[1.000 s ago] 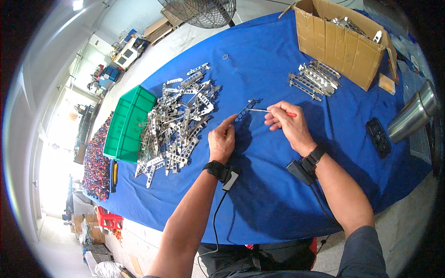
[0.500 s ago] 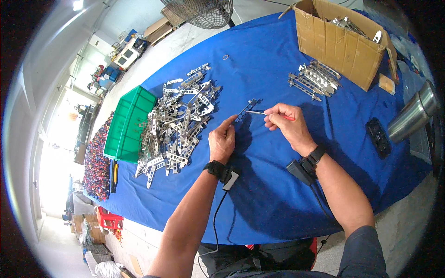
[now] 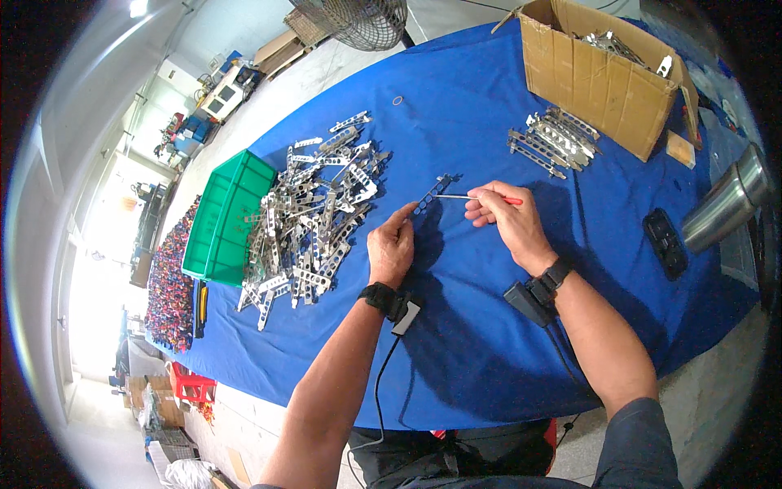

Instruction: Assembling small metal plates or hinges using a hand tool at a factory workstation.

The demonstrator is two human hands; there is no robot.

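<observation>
My left hand [image 3: 392,247] is closed on the lower end of a flat metal strip with a row of round holes [image 3: 432,194], which slants up and away to the right above the blue cloth. In my right hand [image 3: 511,218] is a thin metal-shafted tool with a red handle [image 3: 458,196], pinched between thumb and fingers. Its tip points left and meets the strip near the middle, at one of the holes. Whether it is a file or a scraper cannot be made out. Left of my left hand lies a jumbled pile of similar metal strips [image 3: 314,220].
A green plastic bin [image 3: 216,220] lies tipped beside the pile. Further right are a neater row of strips [image 3: 554,140], a cardboard box [image 3: 599,90] holding more, a black case [image 3: 665,243] and a steel tumbler [image 3: 727,200]. A small ring [image 3: 397,101] lies on the cloth.
My right hand has turned slightly, so the red handle now shows above the fingers and the shaft lies more level. The left hand and the strip have hardly moved.
</observation>
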